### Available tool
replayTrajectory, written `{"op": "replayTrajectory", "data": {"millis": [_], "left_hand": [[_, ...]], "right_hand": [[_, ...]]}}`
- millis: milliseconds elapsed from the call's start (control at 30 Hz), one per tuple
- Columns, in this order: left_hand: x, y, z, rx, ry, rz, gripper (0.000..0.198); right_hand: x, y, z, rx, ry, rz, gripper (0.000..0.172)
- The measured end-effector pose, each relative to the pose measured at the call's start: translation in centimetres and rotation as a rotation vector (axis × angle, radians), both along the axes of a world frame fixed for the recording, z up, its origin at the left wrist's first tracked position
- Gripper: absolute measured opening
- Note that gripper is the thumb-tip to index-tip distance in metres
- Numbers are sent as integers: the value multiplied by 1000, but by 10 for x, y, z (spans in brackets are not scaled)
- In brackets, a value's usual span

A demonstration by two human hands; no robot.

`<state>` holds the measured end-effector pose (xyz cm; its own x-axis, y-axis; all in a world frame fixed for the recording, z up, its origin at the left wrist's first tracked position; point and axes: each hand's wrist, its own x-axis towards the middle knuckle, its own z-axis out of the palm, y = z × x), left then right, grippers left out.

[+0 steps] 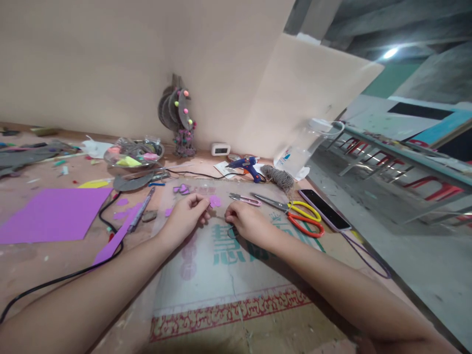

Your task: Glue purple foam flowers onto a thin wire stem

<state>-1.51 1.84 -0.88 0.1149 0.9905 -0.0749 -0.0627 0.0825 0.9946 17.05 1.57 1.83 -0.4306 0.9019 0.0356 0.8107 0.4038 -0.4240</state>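
Fingers pinched, my left hand (189,212) is over the printed plastic sheet (199,295). A small purple foam piece (215,200) shows right beside its fingertips; whether they hold it I cannot tell. Across a small gap, my right hand (245,220) is closed on a thin dark thread (231,232), which loops below the fingers. A faint strand seems to run between the two hands. Just beyond the right hand lie pink thread snips (246,199) and large scissors (291,210) with yellow and orange handles. Small purple cutouts (181,189) rest beyond my left hand.
Purple foam sheet (47,214), a pen (142,211) and a black cable (55,281) lie left. Behind are a bowl of materials (134,153), a decorated grey hanging piece (177,115), a small clock (220,149), a blue glue gun (247,166), grey yarn (278,178); right, a phone (324,210).
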Motion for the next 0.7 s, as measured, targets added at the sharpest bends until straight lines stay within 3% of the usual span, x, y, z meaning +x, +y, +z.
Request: {"op": "replayTrajectory", "data": {"millis": [133, 267, 367, 567, 633, 700], "left_hand": [[0, 0, -1, 6, -9, -7, 25], [1, -2, -1, 25, 27, -35, 24], [2, -5, 2, 36, 111, -55, 23], [3, -6, 6, 18, 187, -69, 22], [3, -5, 6, 15, 195, -73, 22], [3, -4, 5, 20, 201, -76, 22]], "right_hand": [[5, -5, 7, -168, 382, -40, 8], [5, -10, 2, -298, 713, -8, 5], [4, -11, -4, -249, 728, -4, 14], [4, -7, -2, 104, 459, 19, 9], [1, -6, -4, 105, 517, -29, 9], [-2, -6, -9, 8, 624, -75, 7]]}}
